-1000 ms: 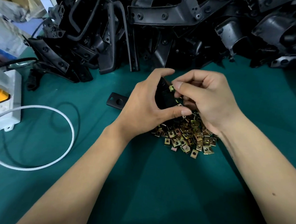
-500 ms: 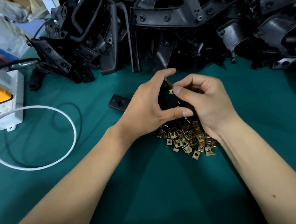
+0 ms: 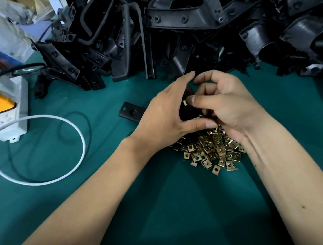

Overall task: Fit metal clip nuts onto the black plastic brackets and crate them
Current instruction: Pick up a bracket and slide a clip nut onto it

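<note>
Both hands meet just above the loose pile of clip nuts on the green table. Curled round a small black bracket, the left hand seems to brace it so its edge faces the other hand. Fingers bent, the right hand pinches a clip nut against that edge, probably sliding it on. Keeping the nuts heaped directly beneath likely shortens each reach. More brackets lie heaped at the far side. One flat bracket piece lies just left of the hands. No crate is in view.

green table mat, white power strip
</note>
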### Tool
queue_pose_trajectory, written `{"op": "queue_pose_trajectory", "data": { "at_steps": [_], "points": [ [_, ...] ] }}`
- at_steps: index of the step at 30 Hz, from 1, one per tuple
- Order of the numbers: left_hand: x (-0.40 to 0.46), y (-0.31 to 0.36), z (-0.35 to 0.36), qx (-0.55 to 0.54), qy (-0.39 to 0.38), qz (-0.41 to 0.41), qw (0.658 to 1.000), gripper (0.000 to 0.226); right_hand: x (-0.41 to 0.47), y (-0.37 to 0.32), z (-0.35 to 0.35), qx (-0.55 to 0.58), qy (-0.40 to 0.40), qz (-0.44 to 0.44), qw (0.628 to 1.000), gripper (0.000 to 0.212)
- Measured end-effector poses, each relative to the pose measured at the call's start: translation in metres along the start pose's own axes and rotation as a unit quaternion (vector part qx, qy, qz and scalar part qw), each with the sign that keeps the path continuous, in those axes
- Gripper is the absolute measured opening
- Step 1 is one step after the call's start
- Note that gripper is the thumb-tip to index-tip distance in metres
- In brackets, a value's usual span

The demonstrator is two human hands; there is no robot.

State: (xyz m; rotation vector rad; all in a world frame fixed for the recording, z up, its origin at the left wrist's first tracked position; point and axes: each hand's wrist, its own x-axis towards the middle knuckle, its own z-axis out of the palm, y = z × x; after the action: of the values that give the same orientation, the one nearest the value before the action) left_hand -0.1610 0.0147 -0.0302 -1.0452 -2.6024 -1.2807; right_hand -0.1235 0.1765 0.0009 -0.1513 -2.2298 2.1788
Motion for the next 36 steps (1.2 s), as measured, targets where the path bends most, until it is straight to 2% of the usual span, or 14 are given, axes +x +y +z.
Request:
{"op": "queue_pose_trajectory", "data": {
  "at_steps": [3,7,10,13,15,17,19,22,24,26,31,36],
  "points": [
    [-0.001,0.0,-0.001,0.006,0.006,-0.014,1.0,0.113,0.0,0.002,0.005,-0.019,0.024,-0.007,0.999,0.033],
    [0.0,0.0,-0.004,0.069,-0.003,-0.001,0.998,0.114,-0.001,0.01,0.007,-0.011,0.083,-0.02,0.996,0.031],
    [-0.004,-0.005,-0.016,0.085,0.038,0.016,0.995,0.108,0.0,0.013,0.001,0.031,0.137,-0.007,0.99,0.023],
    [-0.005,-0.013,-0.024,0.151,0.035,0.019,0.988,0.088,-0.001,0.016,-0.003,0.088,0.174,-0.003,0.981,0.013],
    [-0.004,-0.016,-0.024,0.155,0.015,0.032,0.987,0.064,-0.003,0.018,-0.006,0.064,0.187,-0.024,0.98,0.002],
    [-0.004,-0.017,-0.023,0.159,0.018,0.033,0.987,0.04,-0.005,0.02,-0.008,0.024,0.186,-0.032,0.982,0.015],
    [-0.003,-0.019,-0.022,0.171,0.036,0.011,0.985,0.03,-0.008,0.021,-0.013,-0.031,0.162,-0.041,0.986,0.026],
    [-0.003,-0.018,-0.023,0.178,0.041,-0.025,0.983,0.036,-0.012,0.021,-0.019,-0.157,0.114,-0.11,0.975,0.019],
    [-0.003,-0.018,-0.022,0.164,0.039,-0.045,0.985,0.038,-0.013,0.019,-0.018,-0.181,0.103,-0.157,0.965,0.014],
    [-0.004,-0.02,-0.021,0.149,0.031,-0.062,0.986,0.03,-0.014,0.019,-0.017,-0.2,0.108,-0.179,0.957,0.018],
    [-0.004,-0.02,-0.021,0.162,0.034,-0.053,0.985,0.04,-0.013,0.023,-0.013,-0.284,0.136,-0.22,0.923,0.019],
    [-0.003,-0.002,-0.023,0.176,0.039,-0.036,0.983,0.031,-0.02,0.011,-0.016,-0.308,0.144,-0.258,0.904,0.021]
  ]
}}
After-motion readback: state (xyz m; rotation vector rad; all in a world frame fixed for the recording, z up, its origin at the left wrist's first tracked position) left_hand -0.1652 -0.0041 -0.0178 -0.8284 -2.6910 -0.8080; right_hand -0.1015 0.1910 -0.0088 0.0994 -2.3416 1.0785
